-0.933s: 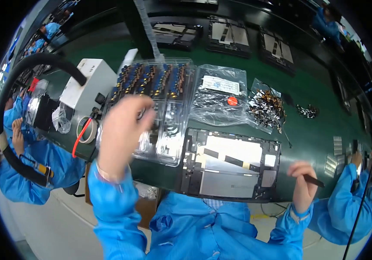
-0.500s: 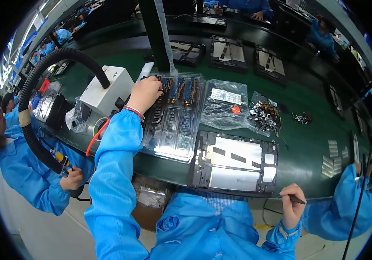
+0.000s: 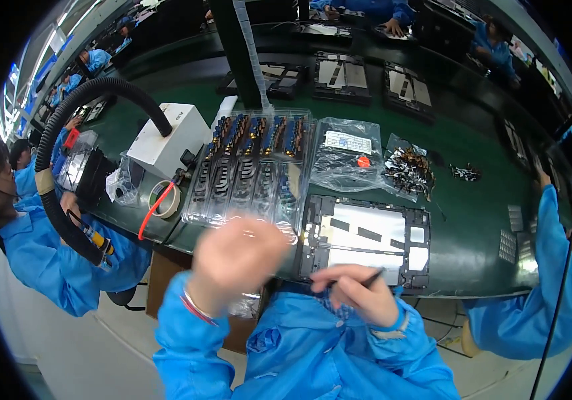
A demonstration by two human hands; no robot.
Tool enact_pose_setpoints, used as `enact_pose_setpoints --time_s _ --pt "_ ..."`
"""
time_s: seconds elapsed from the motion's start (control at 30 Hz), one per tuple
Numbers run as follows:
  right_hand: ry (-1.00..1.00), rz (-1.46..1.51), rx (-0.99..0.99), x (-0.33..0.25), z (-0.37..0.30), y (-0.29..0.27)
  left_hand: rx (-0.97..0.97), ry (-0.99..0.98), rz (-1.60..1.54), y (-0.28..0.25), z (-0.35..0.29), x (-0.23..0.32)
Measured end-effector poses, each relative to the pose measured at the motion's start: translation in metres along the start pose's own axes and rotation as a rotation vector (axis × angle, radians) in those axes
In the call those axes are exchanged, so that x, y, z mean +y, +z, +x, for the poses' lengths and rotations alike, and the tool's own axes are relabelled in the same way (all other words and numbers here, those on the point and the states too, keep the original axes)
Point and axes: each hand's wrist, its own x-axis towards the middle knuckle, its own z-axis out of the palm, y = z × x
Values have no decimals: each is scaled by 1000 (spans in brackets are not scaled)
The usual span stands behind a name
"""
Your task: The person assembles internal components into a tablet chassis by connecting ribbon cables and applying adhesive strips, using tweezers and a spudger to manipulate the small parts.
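My left hand is smeared by motion in front of the near edge of a clear plastic tray. Whether its fingers hold anything cannot be made out. In my right hand is a dark slim tool, its kind unclear. That hand is over the near edge of an opened tablet-like device, which has silver panels in a black frame. Rows of small blue-and-copper parts fill the tray's far compartments, with small dark curved parts in nearer ones.
Left of the tray stand a white box with a black flexible hose and a tape roll. A plastic bag and small dark parts lie beyond the device. Co-workers in blue sit on both sides; more devices line the back.
My left hand has drawn back from the tray's far compartments toward its near edge. My right hand has moved left with the dark slim tool, from beside the device to its near edge.
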Motion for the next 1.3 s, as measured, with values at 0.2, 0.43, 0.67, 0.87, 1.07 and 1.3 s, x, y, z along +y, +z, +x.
enact_pose_setpoints --time_s 0.2,0.43,0.67,0.87,1.07,1.3 --pt "-44 99 111 13 21 3 -35 256 14 22 -35 45" --pt "-221 -160 272 9 11 12 -33 -130 -182 29 -13 46" --pt "-497 -863 356 5 -1 18 -47 -183 -133 28 -17 49" --pt "-448 -882 314 9 -5 30 -24 -100 192 24 -31 64" --pt "-375 -872 125 8 -6 30 107 -400 236 -10 -49 51" --pt "-242 -711 32 25 -5 16 -187 -978 579 -35 -184 26"
